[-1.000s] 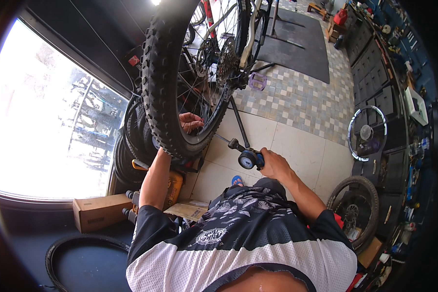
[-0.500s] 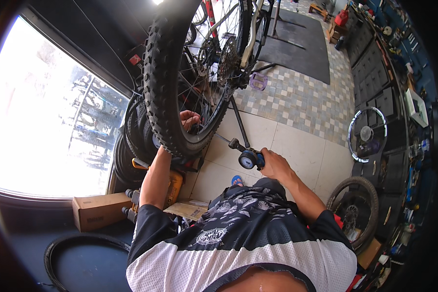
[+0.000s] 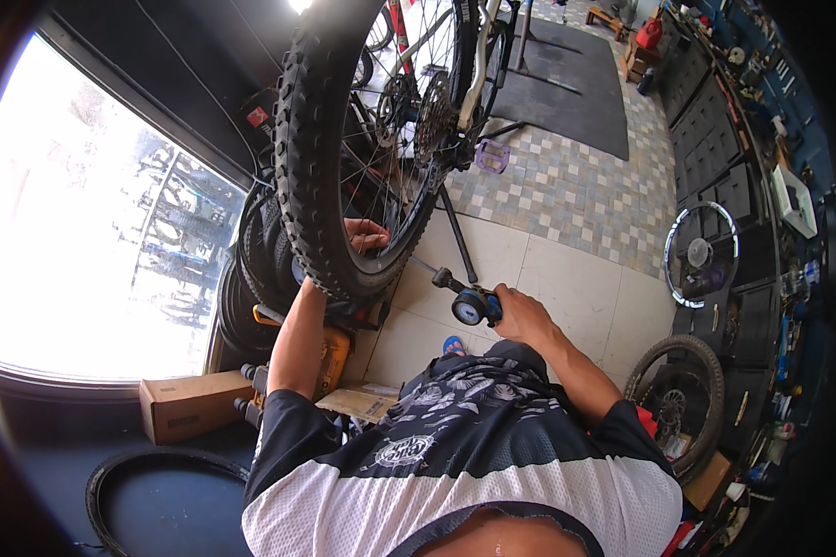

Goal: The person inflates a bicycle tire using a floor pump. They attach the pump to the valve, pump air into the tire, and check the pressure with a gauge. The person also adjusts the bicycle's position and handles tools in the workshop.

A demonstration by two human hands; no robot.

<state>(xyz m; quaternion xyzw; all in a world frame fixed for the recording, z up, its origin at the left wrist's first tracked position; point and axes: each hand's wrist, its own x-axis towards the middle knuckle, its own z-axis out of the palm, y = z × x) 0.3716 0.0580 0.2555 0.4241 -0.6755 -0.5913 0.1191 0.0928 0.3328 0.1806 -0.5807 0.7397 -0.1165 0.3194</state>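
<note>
A bicycle's knobby rear tyre hangs in front of me on a spoked wheel, its cassette to the right. My left hand reaches behind the tyre, its fingers bent together among the spokes at the lower inside of the rim. What they pinch is too small to make out, and the tyre hides the wrist. My right hand is wrapped around a tyre inflator with a round dial gauge, just right of the wheel's bottom. A thin hose runs from the inflator toward the rim.
Black tyres hang by the window at left, above a yellow machine. A cardboard box and a loose tyre lie lower left. Drawers, a bare rim and a wheel line the right side.
My left fingers have shifted slightly right and down along the inside of the rim. The inflator in my right hand has moved a little left, and its dial has turned slightly.
</note>
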